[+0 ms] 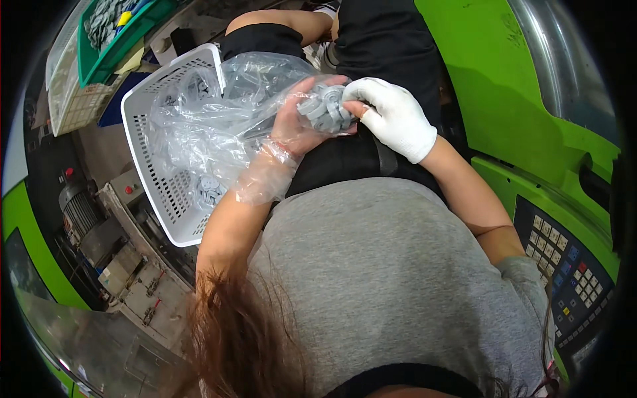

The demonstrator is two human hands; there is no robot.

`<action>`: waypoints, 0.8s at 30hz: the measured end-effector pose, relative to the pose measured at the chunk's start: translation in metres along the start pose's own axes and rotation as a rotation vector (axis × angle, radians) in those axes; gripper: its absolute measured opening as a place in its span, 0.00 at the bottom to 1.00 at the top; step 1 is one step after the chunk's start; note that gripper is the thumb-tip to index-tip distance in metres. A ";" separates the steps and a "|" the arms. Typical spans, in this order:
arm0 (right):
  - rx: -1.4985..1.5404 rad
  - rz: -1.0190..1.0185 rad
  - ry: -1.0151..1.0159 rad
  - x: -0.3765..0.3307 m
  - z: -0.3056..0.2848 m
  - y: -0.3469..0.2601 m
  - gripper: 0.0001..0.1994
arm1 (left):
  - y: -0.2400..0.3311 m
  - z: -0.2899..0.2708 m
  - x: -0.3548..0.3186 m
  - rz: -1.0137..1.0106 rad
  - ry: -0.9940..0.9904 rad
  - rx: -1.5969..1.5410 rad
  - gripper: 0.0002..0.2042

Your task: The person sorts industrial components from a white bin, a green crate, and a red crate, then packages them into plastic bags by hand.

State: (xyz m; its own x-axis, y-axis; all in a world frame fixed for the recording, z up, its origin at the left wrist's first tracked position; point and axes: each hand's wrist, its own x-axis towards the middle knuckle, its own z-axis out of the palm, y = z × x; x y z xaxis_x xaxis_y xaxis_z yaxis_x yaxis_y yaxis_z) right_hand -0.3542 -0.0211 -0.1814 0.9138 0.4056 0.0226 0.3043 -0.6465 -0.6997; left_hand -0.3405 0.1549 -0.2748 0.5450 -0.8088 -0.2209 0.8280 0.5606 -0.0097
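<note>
My left hand (pixel 290 126), bare, is cupped palm up under a heap of small grey plastic parts (pixel 325 109) with rounded, ring-like shapes. Clear plastic from a bag (pixel 212 142) wraps over that hand's wrist and forearm. Above the heap, my right hand (pixel 396 119) wears a white knit glove with the thumb tip bare. Its thumb and fingers close on a grey part at the heap's right side. The bag spreads left into a white slotted basket (pixel 142 176), where more grey parts show through the film.
A green bin (pixel 89 56) of grey parts stands far left, by a cream crate (pixel 83 103). Green machine panels (pixel 484 73) rise on the right, with a keypad panel (pixel 561 265) near my right elbow. At left sits a motor (pixel 83 205).
</note>
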 end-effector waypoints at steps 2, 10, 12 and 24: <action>0.056 0.055 0.005 0.002 -0.005 -0.005 0.07 | 0.000 0.000 -0.003 0.013 -0.017 -0.003 0.26; 0.083 0.082 -0.034 0.000 -0.004 -0.001 0.09 | 0.000 -0.001 -0.001 0.173 0.110 -0.047 0.25; 0.051 0.044 -0.021 0.000 -0.003 -0.001 0.10 | -0.001 0.001 0.000 0.154 0.092 -0.047 0.25; 0.434 0.310 0.242 -0.003 -0.034 0.010 0.11 | 0.009 0.002 -0.025 0.197 0.113 -0.200 0.21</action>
State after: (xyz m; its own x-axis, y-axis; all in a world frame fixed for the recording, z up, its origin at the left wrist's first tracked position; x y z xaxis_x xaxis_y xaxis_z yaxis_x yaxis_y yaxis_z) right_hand -0.3451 -0.0507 -0.1645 0.9935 0.0472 -0.1033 -0.0790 -0.3666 -0.9270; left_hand -0.3463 0.1803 -0.2678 0.6648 -0.6626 -0.3449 0.6597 0.7374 -0.1452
